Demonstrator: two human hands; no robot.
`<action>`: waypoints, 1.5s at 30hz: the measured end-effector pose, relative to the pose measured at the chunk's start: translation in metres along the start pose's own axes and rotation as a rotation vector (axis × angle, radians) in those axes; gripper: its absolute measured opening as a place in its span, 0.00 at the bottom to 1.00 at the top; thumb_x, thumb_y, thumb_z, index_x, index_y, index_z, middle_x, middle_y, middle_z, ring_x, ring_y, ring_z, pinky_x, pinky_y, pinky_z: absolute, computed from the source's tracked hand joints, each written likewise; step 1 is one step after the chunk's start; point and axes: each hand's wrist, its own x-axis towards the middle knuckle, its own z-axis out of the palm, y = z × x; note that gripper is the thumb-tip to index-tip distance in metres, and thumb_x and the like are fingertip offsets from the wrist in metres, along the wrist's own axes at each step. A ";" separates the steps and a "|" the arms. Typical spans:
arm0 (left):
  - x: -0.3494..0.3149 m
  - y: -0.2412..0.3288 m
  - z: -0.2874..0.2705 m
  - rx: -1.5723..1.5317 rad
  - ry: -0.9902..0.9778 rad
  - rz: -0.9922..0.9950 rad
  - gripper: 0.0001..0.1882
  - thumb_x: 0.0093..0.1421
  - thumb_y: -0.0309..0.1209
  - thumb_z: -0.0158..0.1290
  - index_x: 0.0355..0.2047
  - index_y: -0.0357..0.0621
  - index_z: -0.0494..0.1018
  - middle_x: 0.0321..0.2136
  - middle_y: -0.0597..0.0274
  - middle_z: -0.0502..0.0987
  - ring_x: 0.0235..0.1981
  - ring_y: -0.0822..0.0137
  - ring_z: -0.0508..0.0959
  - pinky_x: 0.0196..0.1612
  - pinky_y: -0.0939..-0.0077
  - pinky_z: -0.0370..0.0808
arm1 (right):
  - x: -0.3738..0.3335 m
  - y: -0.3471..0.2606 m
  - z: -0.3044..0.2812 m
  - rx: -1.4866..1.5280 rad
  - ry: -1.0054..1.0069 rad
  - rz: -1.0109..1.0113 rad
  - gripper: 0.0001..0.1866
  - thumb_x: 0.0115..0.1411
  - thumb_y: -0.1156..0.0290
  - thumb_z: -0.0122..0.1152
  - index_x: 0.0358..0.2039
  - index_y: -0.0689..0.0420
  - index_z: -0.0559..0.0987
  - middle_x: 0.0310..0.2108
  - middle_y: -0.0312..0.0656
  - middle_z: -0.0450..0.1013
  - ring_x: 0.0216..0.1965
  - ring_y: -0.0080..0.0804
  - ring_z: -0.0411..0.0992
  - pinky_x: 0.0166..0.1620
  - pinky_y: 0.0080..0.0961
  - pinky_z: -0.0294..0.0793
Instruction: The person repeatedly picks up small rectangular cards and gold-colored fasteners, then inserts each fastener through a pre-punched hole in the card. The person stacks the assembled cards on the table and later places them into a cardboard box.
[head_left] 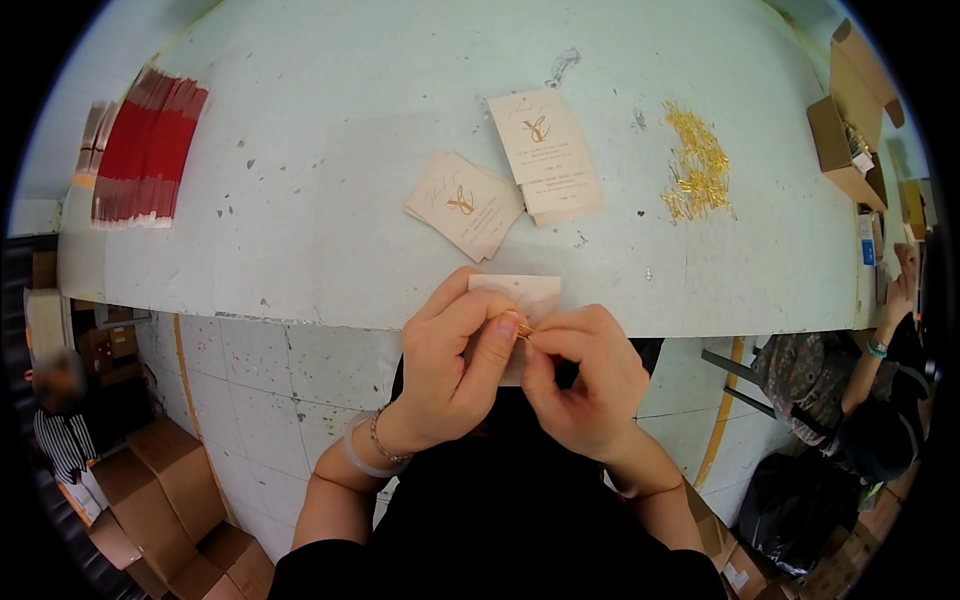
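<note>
Holding pale card (535,290) over counter (330,220) edge, left grip (455,348) is clamping it, seemingly for steadiness; right grip (590,375) is pinching thin gold piece (525,331) over card, likely for control. Card stacks (462,208) and gold heap (698,172) are lying ahead, apparently for easy reach.

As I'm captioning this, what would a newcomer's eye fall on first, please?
It would probably fall on the long red bundle with pale ends at upper left, then the loose pile of shiny gold strands at upper right on the pale table. Front and centre, the bare left hand and right hand meet at a pale rectangular card.
</note>
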 end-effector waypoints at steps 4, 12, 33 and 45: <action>0.000 -0.002 0.001 0.023 -0.010 -0.004 0.03 0.60 0.21 0.52 0.29 0.36 0.75 0.27 0.56 0.72 0.24 0.65 0.71 0.26 0.77 0.68 | 0.001 0.004 -0.008 0.123 -0.054 0.109 0.10 0.48 0.86 0.66 0.31 0.61 0.78 0.30 0.42 0.75 0.25 0.31 0.73 0.28 0.21 0.74; -0.002 -0.003 0.003 0.176 -0.020 0.177 0.03 0.58 0.20 0.55 0.34 0.37 0.76 0.28 0.55 0.74 0.26 0.62 0.74 0.26 0.74 0.70 | 0.006 0.003 -0.029 0.216 -0.159 0.334 0.10 0.53 0.85 0.65 0.36 0.60 0.80 0.28 0.40 0.74 0.23 0.27 0.71 0.28 0.19 0.71; -0.013 0.001 0.018 0.252 0.074 0.209 0.20 0.52 0.17 0.62 0.46 0.34 0.73 0.26 0.59 0.78 0.20 0.69 0.76 0.22 0.79 0.75 | 0.008 0.002 -0.020 0.033 0.059 0.200 0.09 0.57 0.86 0.61 0.40 0.66 0.79 0.26 0.41 0.73 0.25 0.23 0.67 0.29 0.16 0.68; -0.002 0.010 0.022 0.325 -0.084 0.364 0.21 0.51 0.17 0.59 0.47 0.37 0.75 0.28 0.59 0.78 0.20 0.64 0.74 0.23 0.76 0.72 | 0.006 0.001 -0.047 0.036 -0.026 0.467 0.06 0.53 0.84 0.62 0.32 0.61 0.77 0.25 0.41 0.67 0.25 0.32 0.67 0.28 0.24 0.66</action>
